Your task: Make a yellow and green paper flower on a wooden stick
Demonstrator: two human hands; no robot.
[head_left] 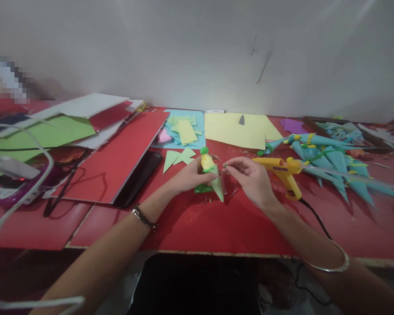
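My left hand (192, 176) is closed around a pale green paper cone (217, 189), which points down toward the red tabletop. The cone has a yellow pleated top (207, 162), a green frill and a green ball (204, 150) at its tip. Just to the right, my right hand (251, 177) pinches a tiny green piece (225, 166) between thumb and fingertips, apart from the cone. Under the cone lies a shiny green item (202, 188). A yellow glue gun (287, 170) lies to the right of my right hand.
Several blue cones (338, 168) lie at the right. Pale green triangles (171, 160), yellow slips (186, 131) and a yellow sheet (234, 131) lie behind my hands. A large red sheet (118, 153), a purple power strip (22, 183) and a white cable (36, 192) occupy the left.
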